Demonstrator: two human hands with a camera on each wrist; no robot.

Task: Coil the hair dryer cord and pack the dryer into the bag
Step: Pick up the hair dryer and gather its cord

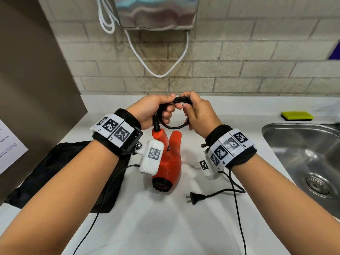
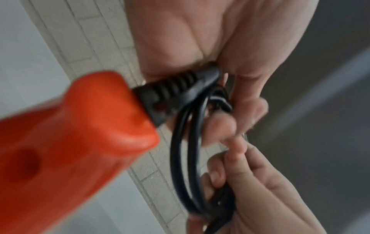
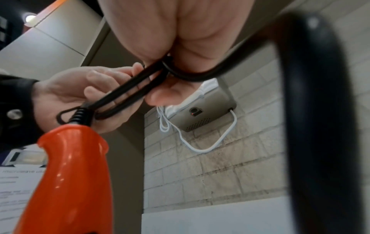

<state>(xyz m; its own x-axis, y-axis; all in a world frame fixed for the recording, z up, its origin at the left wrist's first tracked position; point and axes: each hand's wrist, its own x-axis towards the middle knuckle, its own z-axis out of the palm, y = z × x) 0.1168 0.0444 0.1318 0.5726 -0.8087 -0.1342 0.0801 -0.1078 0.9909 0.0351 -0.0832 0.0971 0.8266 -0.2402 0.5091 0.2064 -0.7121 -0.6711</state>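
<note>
An orange hair dryer (image 1: 168, 161) (image 2: 66, 142) (image 3: 74, 174) hangs handle-up over the white counter, its back end near the surface. Its black cord (image 1: 174, 115) (image 2: 186, 158) (image 3: 124, 95) is wound into a small coil above the handle. My left hand (image 1: 156, 111) (image 2: 230, 47) grips the coil's left side beside the ribbed strain relief. My right hand (image 1: 195, 111) (image 3: 160, 39) pinches the coil's right side. The loose cord end runs under my right wrist to the plug (image 1: 195, 197), which lies on the counter. A black bag (image 1: 64, 172) lies flat at the left.
A steel sink (image 1: 303, 159) is set into the counter at the right, with a yellow sponge (image 1: 297, 115) behind it. A metal box (image 1: 156, 11) with white cables hangs on the tiled wall. A brown panel (image 1: 36, 80) stands at the left.
</note>
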